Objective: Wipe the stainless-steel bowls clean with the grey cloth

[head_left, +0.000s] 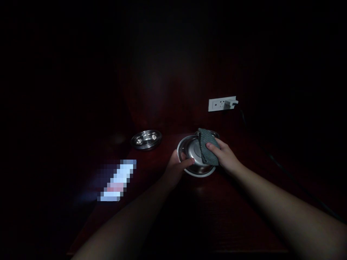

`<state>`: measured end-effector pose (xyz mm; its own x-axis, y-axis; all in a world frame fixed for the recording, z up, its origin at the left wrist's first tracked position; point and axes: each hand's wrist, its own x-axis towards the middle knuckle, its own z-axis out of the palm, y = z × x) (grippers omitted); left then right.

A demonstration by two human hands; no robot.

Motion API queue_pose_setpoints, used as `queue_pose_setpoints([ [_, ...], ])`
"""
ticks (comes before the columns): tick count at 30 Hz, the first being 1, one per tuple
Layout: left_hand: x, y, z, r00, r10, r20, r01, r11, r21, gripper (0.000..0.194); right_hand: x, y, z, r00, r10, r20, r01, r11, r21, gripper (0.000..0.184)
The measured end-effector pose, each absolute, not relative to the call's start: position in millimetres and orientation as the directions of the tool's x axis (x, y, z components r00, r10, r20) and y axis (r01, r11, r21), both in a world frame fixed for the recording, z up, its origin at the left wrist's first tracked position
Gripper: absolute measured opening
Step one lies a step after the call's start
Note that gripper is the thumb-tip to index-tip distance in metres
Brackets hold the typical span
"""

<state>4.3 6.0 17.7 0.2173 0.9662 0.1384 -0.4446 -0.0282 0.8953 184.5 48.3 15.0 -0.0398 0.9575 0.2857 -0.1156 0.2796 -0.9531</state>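
Left hand: thumb inside, pinching the rim of 1 metal bowl
Right hand: clasping a grey-green cloth over the bowl's right side
Beyond left grip: stacked bowls on the dark red table

Left hand holds a seemingly metal bowl.

head-worn camera, looking forward and down at the hands.
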Motion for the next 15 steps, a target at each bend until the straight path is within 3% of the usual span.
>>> queue_pose_setpoints([
  [15,2.1,9.6,14.6,0.244,0.953,0.179,-0.444,-0.054,0.895,0.059,185.3,44.9,17.8,-0.076,0.955,0.287,-0.094,0.28,-0.955,0.042],
])
